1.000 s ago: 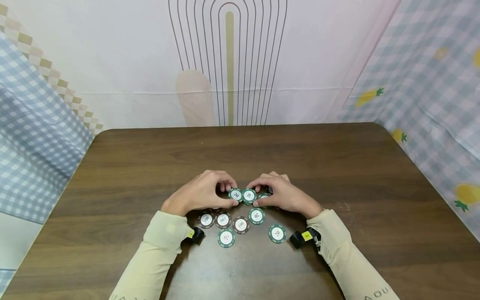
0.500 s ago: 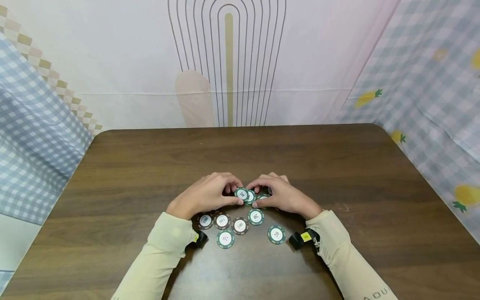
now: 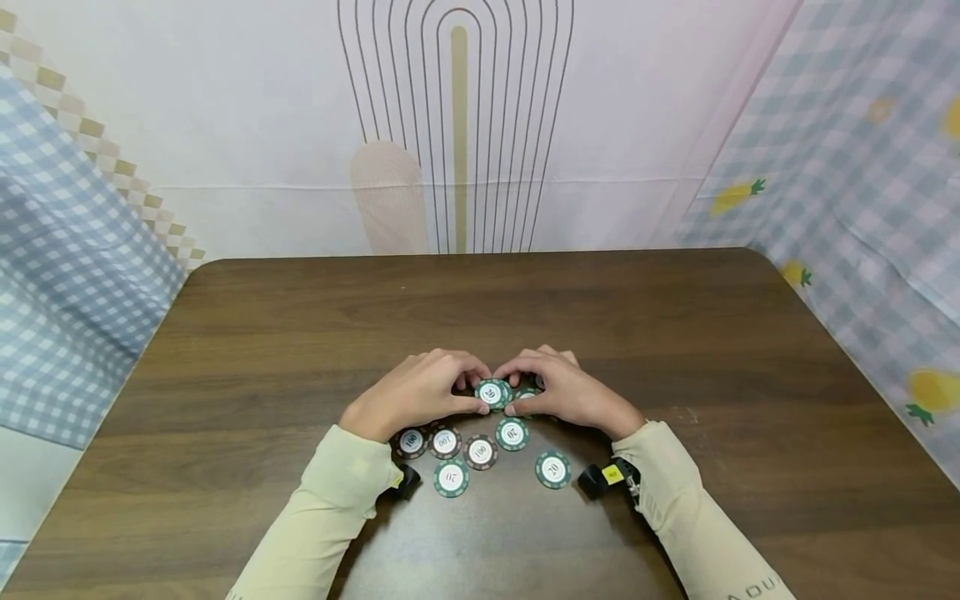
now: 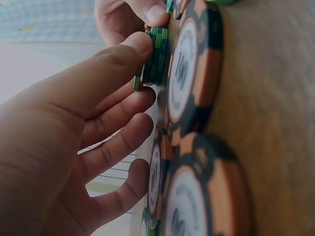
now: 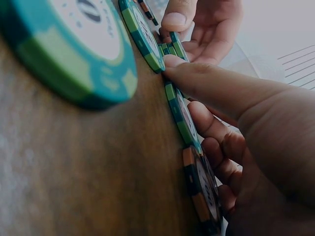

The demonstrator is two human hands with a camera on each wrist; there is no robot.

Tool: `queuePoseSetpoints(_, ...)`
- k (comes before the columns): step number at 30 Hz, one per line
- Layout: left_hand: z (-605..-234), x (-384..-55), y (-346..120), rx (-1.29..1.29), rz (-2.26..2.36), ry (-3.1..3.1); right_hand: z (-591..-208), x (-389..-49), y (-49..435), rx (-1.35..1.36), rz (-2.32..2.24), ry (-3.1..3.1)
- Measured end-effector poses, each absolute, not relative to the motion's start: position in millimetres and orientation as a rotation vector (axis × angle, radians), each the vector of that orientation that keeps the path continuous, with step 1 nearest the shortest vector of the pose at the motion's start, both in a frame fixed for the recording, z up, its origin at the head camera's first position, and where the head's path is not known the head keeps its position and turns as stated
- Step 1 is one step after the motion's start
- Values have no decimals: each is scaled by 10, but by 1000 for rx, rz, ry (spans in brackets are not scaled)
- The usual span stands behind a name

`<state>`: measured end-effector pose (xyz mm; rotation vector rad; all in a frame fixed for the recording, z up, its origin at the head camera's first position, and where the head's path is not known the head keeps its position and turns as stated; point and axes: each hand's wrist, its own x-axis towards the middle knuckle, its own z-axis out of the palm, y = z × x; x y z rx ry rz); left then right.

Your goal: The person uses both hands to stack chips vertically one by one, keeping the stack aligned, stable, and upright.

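Note:
My left hand [image 3: 420, 385] pinches a green-and-white poker chip [image 3: 489, 392] marked 20 between thumb and fingers. That chip lies over a short stack of green poker chips [image 4: 158, 54], set slightly to the left of it. From the other side my right hand [image 3: 570, 390] holds the stack at its edge with thumb and index finger. In the right wrist view the held chip [image 5: 178, 45] shows as a slightly tilted disc by the stack. Beneath my right palm lie another green chip [image 5: 182, 115] and an orange-and-black chip [image 5: 201, 189], partly hidden by the fingers.
Nearer me on the brown wooden table [image 3: 480, 308] lie several flat chips. Brown ones marked 100 include one [image 3: 481, 452] in the middle; green ones marked 20 include one [image 3: 512, 433] just below the stack and one [image 3: 552, 469] by the right wrist camera [image 3: 594, 481].
My left hand has moved right with its green chip, from beside the stack to over it. The right hand has stayed at the stack.

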<state>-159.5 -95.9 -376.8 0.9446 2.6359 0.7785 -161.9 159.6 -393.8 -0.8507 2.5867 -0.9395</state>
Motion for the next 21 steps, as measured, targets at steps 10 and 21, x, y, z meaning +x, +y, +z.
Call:
queuePoseSetpoints(10,-3767,-1579,-903,921,704,2701,-3933,-1614,1612,-847,-951,2582)
queuePoseSetpoints(21,-3787,-1561,-910,947,706,2751,-3965,-1630,1606,-858,-951,2581)
